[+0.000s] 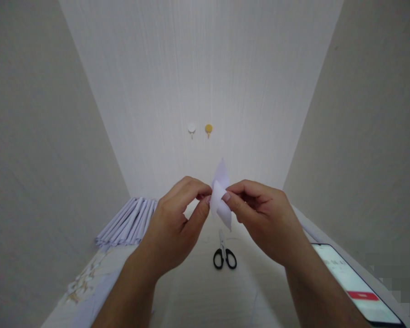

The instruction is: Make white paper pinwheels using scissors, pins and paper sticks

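Observation:
Between my two hands is a small piece of white paper, folded or curled, with one pointed end up and another pointing down. My left hand pinches its left edge between thumb and forefinger. On the other side, my right hand grips the paper with the thumb across its front and the fingers behind. The paper is held above the tabletop. Below it lie scissors with black handles, blades pointing away from me and apparently closed.
At the left lies a bundle of rolled white paper tubes, with a flat paper sheet nearer me. A phone with a lit screen is at the right. A white hook and a yellow hook are on the wall ahead.

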Available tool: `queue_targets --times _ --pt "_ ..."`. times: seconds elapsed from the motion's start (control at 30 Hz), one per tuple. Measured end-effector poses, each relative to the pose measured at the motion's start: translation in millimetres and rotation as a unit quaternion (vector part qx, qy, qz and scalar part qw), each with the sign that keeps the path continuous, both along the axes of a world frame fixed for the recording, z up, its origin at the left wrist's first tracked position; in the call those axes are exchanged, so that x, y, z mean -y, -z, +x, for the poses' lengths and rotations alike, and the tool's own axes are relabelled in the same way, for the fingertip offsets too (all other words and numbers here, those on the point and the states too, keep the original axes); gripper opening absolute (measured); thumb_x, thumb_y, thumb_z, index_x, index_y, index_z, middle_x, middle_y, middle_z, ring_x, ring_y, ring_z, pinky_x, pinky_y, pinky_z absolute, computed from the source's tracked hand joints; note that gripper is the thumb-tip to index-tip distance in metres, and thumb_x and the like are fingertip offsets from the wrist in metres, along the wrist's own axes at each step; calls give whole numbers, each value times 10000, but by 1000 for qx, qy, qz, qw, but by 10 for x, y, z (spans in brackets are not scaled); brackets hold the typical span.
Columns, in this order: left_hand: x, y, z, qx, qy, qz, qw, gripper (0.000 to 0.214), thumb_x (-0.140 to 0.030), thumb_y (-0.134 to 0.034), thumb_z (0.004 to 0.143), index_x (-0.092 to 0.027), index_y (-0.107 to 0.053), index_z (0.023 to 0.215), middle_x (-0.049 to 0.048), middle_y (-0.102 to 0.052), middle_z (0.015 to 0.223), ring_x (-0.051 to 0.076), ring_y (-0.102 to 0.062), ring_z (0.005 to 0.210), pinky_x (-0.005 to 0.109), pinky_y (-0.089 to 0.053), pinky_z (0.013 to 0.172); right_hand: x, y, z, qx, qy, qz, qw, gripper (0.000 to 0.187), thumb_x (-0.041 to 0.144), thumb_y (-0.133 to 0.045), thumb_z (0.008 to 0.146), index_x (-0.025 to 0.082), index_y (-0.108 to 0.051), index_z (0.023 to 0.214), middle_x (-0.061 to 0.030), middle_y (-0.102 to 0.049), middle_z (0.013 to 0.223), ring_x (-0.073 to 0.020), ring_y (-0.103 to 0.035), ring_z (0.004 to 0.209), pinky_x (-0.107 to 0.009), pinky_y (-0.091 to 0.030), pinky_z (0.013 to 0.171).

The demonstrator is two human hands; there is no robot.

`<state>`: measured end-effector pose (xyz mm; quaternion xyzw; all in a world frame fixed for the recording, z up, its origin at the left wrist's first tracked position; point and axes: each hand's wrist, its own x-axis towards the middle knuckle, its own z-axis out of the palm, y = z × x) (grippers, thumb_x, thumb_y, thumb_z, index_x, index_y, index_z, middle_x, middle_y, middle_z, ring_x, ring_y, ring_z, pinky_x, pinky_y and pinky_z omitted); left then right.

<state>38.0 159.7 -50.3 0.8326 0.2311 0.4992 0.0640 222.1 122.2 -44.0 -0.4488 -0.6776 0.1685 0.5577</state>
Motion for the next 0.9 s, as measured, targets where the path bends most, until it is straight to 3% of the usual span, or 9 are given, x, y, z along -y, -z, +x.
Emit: queue_targets --times 0.2,0.27,0.33,0.43,0.53,0.6,0.67,0.77,0.9 --pt "-22 -12 10 31 8 16 999 125 -98 -614 947 -186 -701 966 30 -689 926 156 -598 882 288 -453 805 -16 -15 -38 -75 -26 -18 997 136 299 -732 854 197 -792 787 13 -659 630 -107 -505 543 -238 -377 491" --pt "-48 9 12 70 25 -27 997 101 -130 -642 934 -196 -718 939 29 -699 924 164 -611 878 291 -463 804 -25 -44 -9 -99 -44 -25 994 184 356 -751 842 194 -782 761 15 -636 604 -105 -479 523 -239 -359 475" --pt "-100 91 17 126 49 -120 984 57 -194 -677 921 -200 -734 919 31 -704 913 174 -622 853 293 -472 780 -48 -69 44 -117 -24 -18 993 249 407 -764 827 190 -741 707 21 -598 581 -105 -457 521 -241 -353 477" --pt "-193 377 20 211 119 -278 930 106 -287 -712 900 -193 -742 937 35 -694 875 183 -616 814 286 -471 727 -115 -26 114 -143 -11 -23 989 240 416 -788 786 194 -703 759 -2 -647 707 -133 -543 645 -241 -425 544" --pt "-215 810 2 231 150 -399 874 165 -325 -778 833 -177 -717 794 14 -645 769 163 -582 768 269 -461 721 -181 188 98 -167 -145 -171 960 326 440 -777 776 209 -739 1003 -50 -737 948 -196 -662 863 -271 -537 638" --pt "-183 1095 -7 231 146 -432 859 209 -362 -765 841 -170 -711 779 18 -645 762 156 -575 746 269 -461 712 -201 406 46 -167 -177 -258 935 347 419 -847 705 195 -745 950 -46 -747 912 -185 -673 826 -256 -537 624" --pt "-145 1323 -3 238 141 -455 847 215 -378 -758 839 -167 -721 836 24 -654 770 151 -573 731 268 -457 693 -212 637 -8 -174 -167 -291 926 329 403 -885 658 174 -733 839 -38 -734 814 -158 -660 717 -240 -518 576" --pt "-134 1534 17 240 142 -482 830 237 -389 -759 821 -161 -723 872 31 -666 770 149 -571 712 273 -454 683 -248 935 -41 -191 -159 -310 918 334 438 -877 660 166 -711 759 -14 -693 712 -125 -625 601 -238 -501 531" --pt "-207 1649 6 229 138 -506 820 264 -422 -732 819 -159 -712 829 26 -649 731 143 -561 680 277 -452 678 -336 1201 0 -217 -164 -315 909 384 469 -883 630 165 -711 790 -22 -710 732 -114 -617 564 -244 -493 519"
